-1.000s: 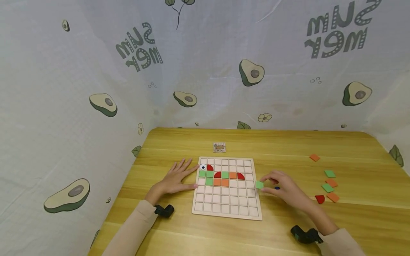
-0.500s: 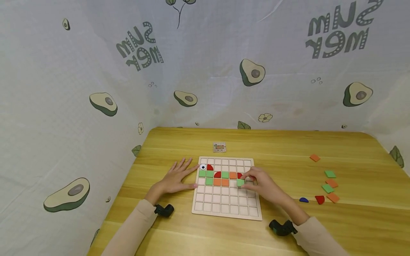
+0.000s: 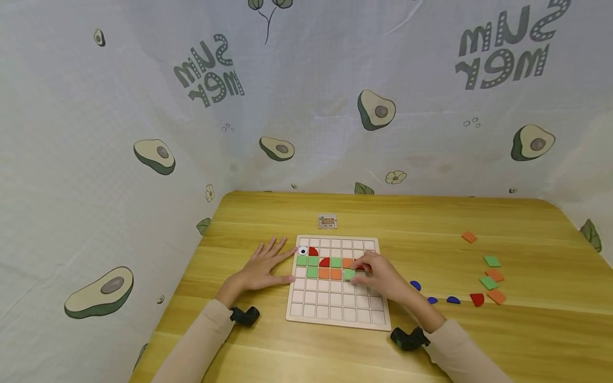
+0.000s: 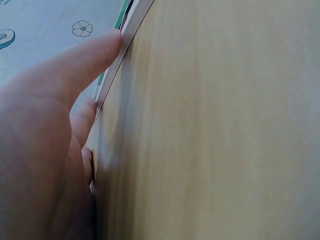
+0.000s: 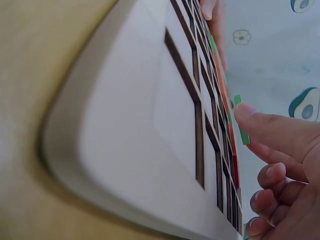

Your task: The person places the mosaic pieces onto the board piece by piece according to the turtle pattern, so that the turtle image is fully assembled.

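Note:
Between thumb and fingers my right hand pinches a small green square tile over the wooden grid board. The tile is right of two orange squares; in the right wrist view the green tile looks slightly raised off the board. With fingers spread, my left hand lies flat on the table, its thumb and index fingertip touching the board's left edge. A round eye piece, a red quarter circle and several green, orange and red pieces sit in cells. My right fingers partly hide a red piece.
Blue half-round pieces and a red quarter piece lie right of the board. Farther right are loose orange tiles and green tiles. Behind the board lies a small picture card. A patterned cloth hangs beyond the table.
My right hand has carried the green tile leftward from the board's right edge to beside the orange squares. Blue pieces formerly behind that hand now show. My left hand stays put.

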{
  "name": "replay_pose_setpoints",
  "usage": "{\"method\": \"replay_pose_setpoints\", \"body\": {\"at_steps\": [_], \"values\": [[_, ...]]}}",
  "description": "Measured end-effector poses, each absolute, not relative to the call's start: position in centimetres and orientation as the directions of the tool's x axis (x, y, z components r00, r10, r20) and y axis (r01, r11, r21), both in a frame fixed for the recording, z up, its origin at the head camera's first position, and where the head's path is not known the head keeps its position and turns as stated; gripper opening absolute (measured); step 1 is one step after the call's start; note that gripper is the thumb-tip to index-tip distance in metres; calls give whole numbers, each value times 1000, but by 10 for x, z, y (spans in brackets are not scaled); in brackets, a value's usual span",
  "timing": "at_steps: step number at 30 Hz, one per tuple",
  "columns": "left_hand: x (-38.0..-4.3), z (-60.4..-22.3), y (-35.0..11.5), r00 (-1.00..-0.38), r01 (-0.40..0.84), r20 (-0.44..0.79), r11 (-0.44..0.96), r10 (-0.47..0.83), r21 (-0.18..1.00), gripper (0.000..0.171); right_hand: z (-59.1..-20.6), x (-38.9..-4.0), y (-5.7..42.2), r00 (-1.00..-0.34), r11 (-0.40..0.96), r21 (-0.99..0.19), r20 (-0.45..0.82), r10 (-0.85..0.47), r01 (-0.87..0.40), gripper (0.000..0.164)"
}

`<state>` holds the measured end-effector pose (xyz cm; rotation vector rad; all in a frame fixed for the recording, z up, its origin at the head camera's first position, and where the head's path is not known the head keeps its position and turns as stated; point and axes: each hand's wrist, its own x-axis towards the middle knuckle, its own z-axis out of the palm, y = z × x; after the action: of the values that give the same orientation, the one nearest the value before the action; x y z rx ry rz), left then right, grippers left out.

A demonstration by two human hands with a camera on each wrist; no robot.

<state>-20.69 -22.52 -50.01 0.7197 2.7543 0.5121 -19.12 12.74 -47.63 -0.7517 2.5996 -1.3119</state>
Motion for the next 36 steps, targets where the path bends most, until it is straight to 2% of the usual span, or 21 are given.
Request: {"method": "replay_pose_setpoints", "body": {"at_steps": [13,26,36], "values": [[-205,-500,-225,-849,429,-127,811,512,398,82,-479,-194,126,-859,483,-792,97,-504,-373,19],[-205,-500,-226,-849,433,-123,809,514,398,82,-479,-194,122,-880,505,-792,84,-467,-343,20],[-206,-501,-225,-845,435,-128,807,519,398,82,-474,-203,144,-907,468,-827,112,-406,-311,22]]}}
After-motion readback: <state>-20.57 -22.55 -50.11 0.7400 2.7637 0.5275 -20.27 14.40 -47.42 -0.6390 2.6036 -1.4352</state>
